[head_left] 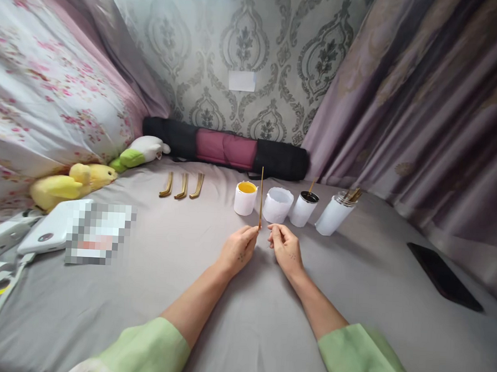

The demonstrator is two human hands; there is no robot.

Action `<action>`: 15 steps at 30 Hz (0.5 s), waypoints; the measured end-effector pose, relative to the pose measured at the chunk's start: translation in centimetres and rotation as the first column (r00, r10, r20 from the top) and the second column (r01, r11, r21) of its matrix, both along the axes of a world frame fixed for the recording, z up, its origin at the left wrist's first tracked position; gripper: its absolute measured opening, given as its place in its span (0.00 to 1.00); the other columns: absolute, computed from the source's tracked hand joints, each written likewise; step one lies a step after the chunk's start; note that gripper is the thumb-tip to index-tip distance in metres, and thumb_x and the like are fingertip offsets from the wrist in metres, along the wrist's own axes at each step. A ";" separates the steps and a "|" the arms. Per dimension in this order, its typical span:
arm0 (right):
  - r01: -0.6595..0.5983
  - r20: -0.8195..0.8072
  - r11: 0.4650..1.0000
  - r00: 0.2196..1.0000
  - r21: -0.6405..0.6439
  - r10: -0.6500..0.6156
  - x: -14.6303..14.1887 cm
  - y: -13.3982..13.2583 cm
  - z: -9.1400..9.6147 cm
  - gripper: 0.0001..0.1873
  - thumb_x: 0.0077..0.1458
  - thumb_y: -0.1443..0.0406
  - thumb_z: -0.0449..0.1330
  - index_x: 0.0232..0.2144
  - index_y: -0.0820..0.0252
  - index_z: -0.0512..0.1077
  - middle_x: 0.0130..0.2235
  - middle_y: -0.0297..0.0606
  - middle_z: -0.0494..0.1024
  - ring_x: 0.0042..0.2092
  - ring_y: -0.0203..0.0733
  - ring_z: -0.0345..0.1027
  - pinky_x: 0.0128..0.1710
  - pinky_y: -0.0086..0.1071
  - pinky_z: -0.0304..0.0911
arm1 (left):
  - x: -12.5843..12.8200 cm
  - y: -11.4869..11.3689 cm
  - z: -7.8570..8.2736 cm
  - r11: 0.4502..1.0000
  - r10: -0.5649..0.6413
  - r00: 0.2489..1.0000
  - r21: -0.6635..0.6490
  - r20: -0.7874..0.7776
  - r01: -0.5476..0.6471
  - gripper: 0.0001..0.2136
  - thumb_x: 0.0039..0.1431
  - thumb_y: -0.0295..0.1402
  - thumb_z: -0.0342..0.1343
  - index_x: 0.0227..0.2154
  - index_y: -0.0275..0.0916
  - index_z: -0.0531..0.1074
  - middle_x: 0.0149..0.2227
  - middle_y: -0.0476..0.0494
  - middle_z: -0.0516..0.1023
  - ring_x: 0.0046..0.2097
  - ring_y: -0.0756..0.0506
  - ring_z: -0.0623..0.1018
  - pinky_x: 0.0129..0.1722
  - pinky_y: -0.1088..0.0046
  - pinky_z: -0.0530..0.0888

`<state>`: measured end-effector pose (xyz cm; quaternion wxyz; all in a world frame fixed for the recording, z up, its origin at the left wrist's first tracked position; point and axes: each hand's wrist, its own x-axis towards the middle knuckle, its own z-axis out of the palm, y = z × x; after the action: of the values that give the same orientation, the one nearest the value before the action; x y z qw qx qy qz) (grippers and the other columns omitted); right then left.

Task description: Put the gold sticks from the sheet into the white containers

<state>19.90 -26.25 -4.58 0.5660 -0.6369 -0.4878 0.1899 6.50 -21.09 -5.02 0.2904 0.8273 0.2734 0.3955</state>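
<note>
My left hand (240, 248) pinches a thin brown stick (262, 195) near its lower end and holds it upright. Close beside it, my right hand (286, 246) has its fingers curled together, apart from the stick; whether they hold anything is hidden. Just beyond my hands stand a white cup of yellow liquid (245, 201), a wide white cup (278, 206) and a white cup of dark liquid (304, 211) with a stick poking out. To their right, a leaning white jar (334, 215) holds several thin sticks.
Several bent golden-brown pieces (182, 186) lie on the grey sheet (158, 314). At left are plush toys (77, 182), a white power bank (52, 231), a blurred packet (100, 235) and cables. A black phone (443, 277) lies right; a long black-and-maroon bag (225, 148) lies along the wall.
</note>
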 end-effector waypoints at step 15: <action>0.016 -0.153 0.999 0.988 0.051 -0.008 -0.1 -0.2 0.7 0.15 0.50 0.60 0.49 0.36 0.62 0.68 0.24 0.33 0.67 0.23 0.32 0.59 0.22 0.25 0.58 | 0.2 -0.8 0.1 0.977 0.013 0.958 0.207 -0.288 0.049 0.13 0.59 0.30 0.39 0.39 0.41 0.68 0.32 0.45 0.70 0.35 0.49 0.71 0.34 0.77 0.64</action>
<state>19.84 -26.46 -3.92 0.6191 -0.6086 -0.4440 0.2219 6.72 -21.88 -4.93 0.1614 0.9048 0.2612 0.2952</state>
